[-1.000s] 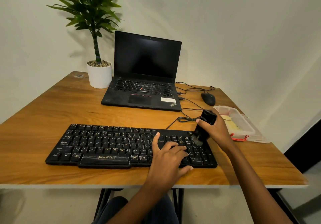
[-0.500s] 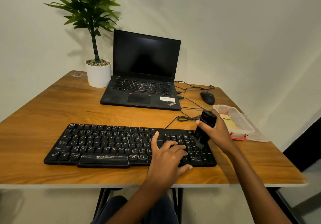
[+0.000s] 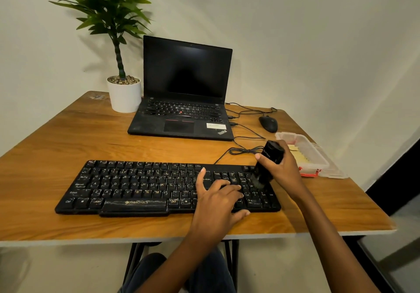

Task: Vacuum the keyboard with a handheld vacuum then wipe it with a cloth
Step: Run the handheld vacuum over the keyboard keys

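Observation:
A black wired keyboard [image 3: 136,185] lies across the front of the wooden table [image 3: 68,138]. My right hand [image 3: 284,167] grips a small black handheld vacuum [image 3: 269,158], tilted, with its brush end down on the keys of the number pad at the keyboard's right end. My left hand [image 3: 218,199] rests flat on the keys just left of the number pad, fingers spread, holding nothing. A yellowish cloth [image 3: 297,155] lies inside a clear plastic box at the right.
An open black laptop [image 3: 184,101] stands behind the keyboard, a potted plant [image 3: 123,92] to its left. A black mouse [image 3: 268,124] and loose cables [image 3: 245,149] lie at the back right. The clear plastic box [image 3: 318,160] sits near the table's right edge.
The vacuum's brush end has shifted slightly over the number pad keys. My left hand stays in the same place on the keyboard.

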Motion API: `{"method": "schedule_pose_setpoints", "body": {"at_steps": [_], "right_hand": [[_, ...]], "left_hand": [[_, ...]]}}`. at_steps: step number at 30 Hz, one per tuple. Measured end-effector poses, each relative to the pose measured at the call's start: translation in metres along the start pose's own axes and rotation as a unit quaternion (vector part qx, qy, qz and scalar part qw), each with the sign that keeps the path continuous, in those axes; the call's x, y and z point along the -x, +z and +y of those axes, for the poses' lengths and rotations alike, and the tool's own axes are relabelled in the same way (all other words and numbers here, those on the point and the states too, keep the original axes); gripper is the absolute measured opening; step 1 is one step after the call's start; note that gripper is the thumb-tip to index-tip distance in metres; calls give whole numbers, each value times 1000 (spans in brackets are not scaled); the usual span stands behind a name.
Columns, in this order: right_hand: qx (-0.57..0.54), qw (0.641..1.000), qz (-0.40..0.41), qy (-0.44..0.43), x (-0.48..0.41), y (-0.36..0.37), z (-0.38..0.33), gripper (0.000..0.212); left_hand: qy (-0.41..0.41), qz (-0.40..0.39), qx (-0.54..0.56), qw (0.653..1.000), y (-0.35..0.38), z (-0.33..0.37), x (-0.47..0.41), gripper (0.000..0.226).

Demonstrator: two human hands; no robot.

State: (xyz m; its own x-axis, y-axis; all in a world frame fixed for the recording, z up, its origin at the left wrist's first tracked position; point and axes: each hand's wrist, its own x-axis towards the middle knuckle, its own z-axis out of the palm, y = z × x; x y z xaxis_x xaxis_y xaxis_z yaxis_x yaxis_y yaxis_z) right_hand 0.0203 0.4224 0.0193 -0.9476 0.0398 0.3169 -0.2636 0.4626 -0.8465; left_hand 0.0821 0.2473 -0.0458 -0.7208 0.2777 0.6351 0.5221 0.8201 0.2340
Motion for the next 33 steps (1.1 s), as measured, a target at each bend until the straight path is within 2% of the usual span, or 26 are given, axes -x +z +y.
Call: {"method": "schedule_pose_setpoints", "body": {"at_steps": [2,7,10,12,13,15,17,23,27,33], "right_hand": [[-9,1000,-10,26,2,-2,-1,32],[-2,999,50,14,4,3,-3,38],[-1,999,31,31,12,1,-1,48],[-6,997,11,74,18,-5,1,56],[-20,996,2,91,22,-8,0,49],[-47,994,-22,96,31,-15,-2,21],[-51,995,-32,82,34,-18,-3,12],[-13,998,36,46,20,4,-4,10],[7,996,83,4,12,16,-3,22],[-28,997,61,23,43,6,-4,9]], "left_hand": [[-1,-1,-1,1000,-1,0,0,34],[-4,-2,-9,1000,-1,2,-1,35],[-6,-3,-10,1000,-1,1,-1,36],[-6,-6,-11,1000,-1,1,-1,36],[-5,-6,-11,1000,-1,2,0,36],[-5,-6,-8,1000,-1,1,0,36],[-4,-5,-6,1000,0,0,-1,36],[-9,-7,-4,1000,1,-1,-1,35],[-5,3,-5,1000,2,0,-2,36],[-5,3,1,1000,3,-1,-2,36]]}}
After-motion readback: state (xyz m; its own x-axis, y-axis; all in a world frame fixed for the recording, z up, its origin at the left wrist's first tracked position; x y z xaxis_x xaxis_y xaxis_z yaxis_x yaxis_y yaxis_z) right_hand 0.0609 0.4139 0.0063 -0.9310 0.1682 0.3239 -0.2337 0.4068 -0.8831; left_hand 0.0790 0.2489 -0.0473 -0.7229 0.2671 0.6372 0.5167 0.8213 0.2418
